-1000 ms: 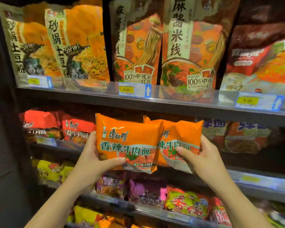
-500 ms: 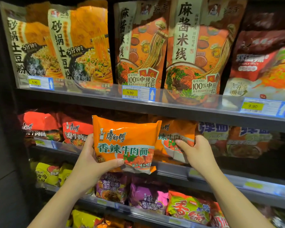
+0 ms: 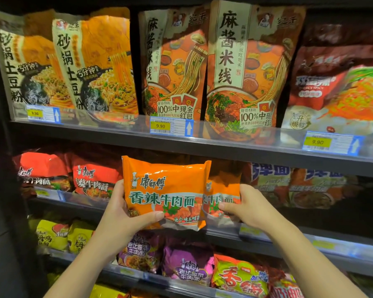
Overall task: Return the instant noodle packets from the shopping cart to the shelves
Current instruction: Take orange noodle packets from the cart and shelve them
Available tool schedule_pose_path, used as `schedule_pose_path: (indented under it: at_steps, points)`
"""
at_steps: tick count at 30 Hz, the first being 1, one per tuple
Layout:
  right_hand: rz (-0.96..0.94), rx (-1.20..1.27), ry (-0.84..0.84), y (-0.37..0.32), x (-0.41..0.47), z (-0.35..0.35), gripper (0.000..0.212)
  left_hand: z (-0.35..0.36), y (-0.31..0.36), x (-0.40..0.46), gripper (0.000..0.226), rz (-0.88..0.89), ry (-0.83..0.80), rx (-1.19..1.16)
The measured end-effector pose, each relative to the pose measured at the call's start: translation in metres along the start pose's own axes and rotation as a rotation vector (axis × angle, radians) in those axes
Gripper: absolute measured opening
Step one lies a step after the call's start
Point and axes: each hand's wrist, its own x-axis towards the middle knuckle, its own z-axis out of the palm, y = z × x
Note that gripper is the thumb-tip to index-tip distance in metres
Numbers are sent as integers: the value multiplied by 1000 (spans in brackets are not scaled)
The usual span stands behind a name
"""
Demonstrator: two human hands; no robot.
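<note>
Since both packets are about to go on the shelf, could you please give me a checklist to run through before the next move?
1. Left hand has a firm grip on the front orange packet: ok.
2. Right hand holds the second orange packet: ok.
3. Second packet is under the upper shelf edge: ok.
4. Free space behind it: cannot tell.
5. Red packets to the left are clear of the hands: ok.

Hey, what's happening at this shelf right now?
A person is putting instant noodles back on a store shelf. The left hand grips an orange plastic noodle packet with green lettering in front of the second shelf. The right hand holds a second matching orange packet partly behind the first, set at that shelf between the red packets and the blue-lettered ones.
</note>
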Motion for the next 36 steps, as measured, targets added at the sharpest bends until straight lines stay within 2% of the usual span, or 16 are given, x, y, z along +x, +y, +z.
schedule_pose_path:
  at_steps: [3,6,9,14,17,20,23,26,30,33,36]
  points:
    - [68,-85,73,2,5,12,23,1,-1,2,70,1,-2,-16]
    - [148,-284,198,-6,7,20,35,4,-1,4,72,6,-4,-31]
    - [173,-441,225,-15,0,18,44,7,-3,5,73,3,-16,-29]
    - [143,-434,255,-14,-19,6,67,12,-8,9,73,-7,-40,-40]
    - [7,-353,279,-17,-36,-7,76,20,-12,14,73,-23,-68,-36]
    - [-157,-149,181,-28,-53,-15,63,31,-14,23,76,-20,-118,-20]
    - [-158,-133,83,-33,-56,-11,52,45,-13,34,77,-5,-146,-13]
    - [-125,-125,194,-25,-51,-4,57,58,-10,43,75,25,-157,44]
    - [-90,-177,309,-13,-48,-3,53,73,-10,52,63,78,-178,220]
    - [-56,-280,299,-8,-46,2,45,80,-21,57,62,70,-139,462]
    - [-11,-280,269,-1,-40,7,47,86,-23,56,59,56,-110,596]
